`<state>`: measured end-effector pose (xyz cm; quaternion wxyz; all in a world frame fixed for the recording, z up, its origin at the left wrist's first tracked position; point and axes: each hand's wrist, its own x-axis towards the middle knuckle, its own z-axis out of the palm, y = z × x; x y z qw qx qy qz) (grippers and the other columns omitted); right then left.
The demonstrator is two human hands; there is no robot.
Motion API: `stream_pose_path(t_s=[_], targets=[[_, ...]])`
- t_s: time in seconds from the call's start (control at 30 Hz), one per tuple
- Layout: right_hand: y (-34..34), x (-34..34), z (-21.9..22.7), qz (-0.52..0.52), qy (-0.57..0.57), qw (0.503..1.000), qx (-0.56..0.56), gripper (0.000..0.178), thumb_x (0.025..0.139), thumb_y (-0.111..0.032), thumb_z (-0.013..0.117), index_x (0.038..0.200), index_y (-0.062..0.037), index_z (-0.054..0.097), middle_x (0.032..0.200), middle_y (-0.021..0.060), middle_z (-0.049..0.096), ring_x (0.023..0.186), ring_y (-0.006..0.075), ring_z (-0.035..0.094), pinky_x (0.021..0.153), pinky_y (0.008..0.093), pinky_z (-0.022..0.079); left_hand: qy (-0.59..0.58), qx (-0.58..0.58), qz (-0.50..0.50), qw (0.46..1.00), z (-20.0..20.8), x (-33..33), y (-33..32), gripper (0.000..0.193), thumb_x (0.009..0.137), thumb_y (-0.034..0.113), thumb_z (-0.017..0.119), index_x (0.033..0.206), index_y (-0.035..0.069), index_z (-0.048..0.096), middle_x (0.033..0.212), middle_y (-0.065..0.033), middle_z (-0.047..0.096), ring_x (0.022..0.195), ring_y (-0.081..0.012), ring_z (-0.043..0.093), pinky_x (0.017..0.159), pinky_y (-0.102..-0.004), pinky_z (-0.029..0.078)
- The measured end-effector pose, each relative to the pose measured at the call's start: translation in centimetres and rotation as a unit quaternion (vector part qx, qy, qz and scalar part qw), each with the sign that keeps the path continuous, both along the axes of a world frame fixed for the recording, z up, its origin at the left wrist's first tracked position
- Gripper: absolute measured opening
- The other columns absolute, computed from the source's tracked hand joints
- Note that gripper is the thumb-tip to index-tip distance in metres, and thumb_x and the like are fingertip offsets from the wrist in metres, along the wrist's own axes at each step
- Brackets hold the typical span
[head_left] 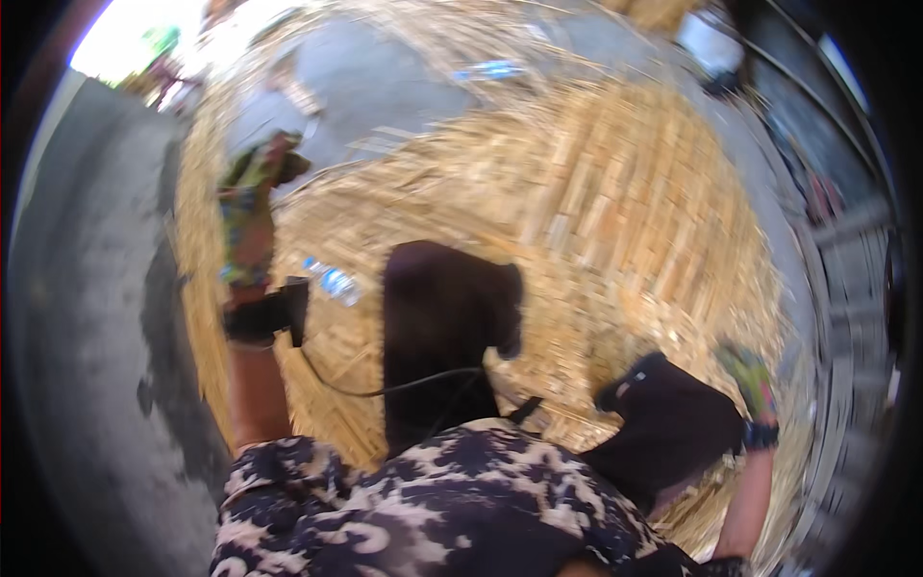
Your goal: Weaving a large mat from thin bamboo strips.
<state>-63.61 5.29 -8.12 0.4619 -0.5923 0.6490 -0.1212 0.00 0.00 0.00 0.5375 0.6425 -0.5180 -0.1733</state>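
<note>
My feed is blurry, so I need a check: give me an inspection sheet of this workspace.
Surface: woven straw-coloured mat on grey ground.
Job's things: loose straw strips on the mat.
Clutter: small bluish item on the mat, too blurred to identify.
Hands: gloved left hand raised; gloved right hand low at the mat edge; grasp unclear.
Cables: black cable from the left wrist strap.
Surroundings: dark metal frames on the right.
</note>
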Motion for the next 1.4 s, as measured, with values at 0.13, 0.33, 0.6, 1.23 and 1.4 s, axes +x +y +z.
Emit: stream_pose_path(t_s=[0.13,0.33,0.6,1.23,1.4], targets=[[3.1,2.4,-0.4,-0.058,-0.033,0.998,0.013,0.033,0.088,-0.013,0.053,0.118,-0.0005,0.057,0.113,0.0082,0.061,0.102,0.0147,0.057,0.09,0.0277,0.044,0.109,0.1,0.199,0.969,-12.4,15.0,12.3,0.027,0.088,0.03,0.058,0.09,0.005,0.067,0.077,-0.0041,0.066,0.072,-0.0133,0.062,0.069,-0.0285,0.047],[4.6,1.5,-2.2,0.099,0.185,0.968,-0.138,0.036,0.092,-0.009,0.037,0.124,-0.0029,0.053,0.118,0.0109,0.058,0.105,0.0183,0.056,0.094,0.0291,0.041,-0.462,0.518,0.276,0.665,-34.5,21.4,34.6,0.029,0.086,0.031,0.047,0.089,0.011,0.068,0.091,-0.0081,0.067,0.09,-0.028,0.063,0.081,-0.0416,0.045],[2.7,2.4,-1.6,0.155,0.297,0.928,-0.162,0.037,0.084,-0.003,0.042,0.119,-0.0023,0.055,0.115,0.0137,0.059,0.104,0.0248,0.057,0.094,0.033,0.042,0.046,0.448,0.354,0.82,-52.8,13.4,46.4,0.027,0.087,0.033,0.051,0.094,0.008,0.059,0.087,-0.013,0.064,0.086,-0.0265,0.061,0.07,-0.0352,0.049],[1.1,0.6,-3.3,0.263,0.397,0.823,-0.309,0.029,0.079,-0.007,0.047,0.104,-0.0051,0.062,0.098,0.0148,0.064,0.086,0.0308,0.062,0.078,0.0371,0.048,0.281,0.223,0.38,0.853,-42.4,10.2,38.9,0.017,0.083,0.015,0.057,0.091,0.0,0.057,0.079,-0.0119,0.061,0.062,-0.0187,0.062,0.048,-0.0289,0.049],[1.1,-1.4,-4.4,0.229,0.369,0.856,-0.281,0.03,0.081,-0.008,0.05,0.109,-0.0082,0.061,0.099,0.012,0.064,0.086,0.026,0.062,0.077,0.0347,0.048,0.405,0.167,0.357,0.825,-39.1,12.6,35.3,0.013,0.085,0.018,0.059,0.088,0.005,0.057,0.068,-0.0052,0.059,0.053,-0.0131,0.058,0.044,-0.0258,0.046]])
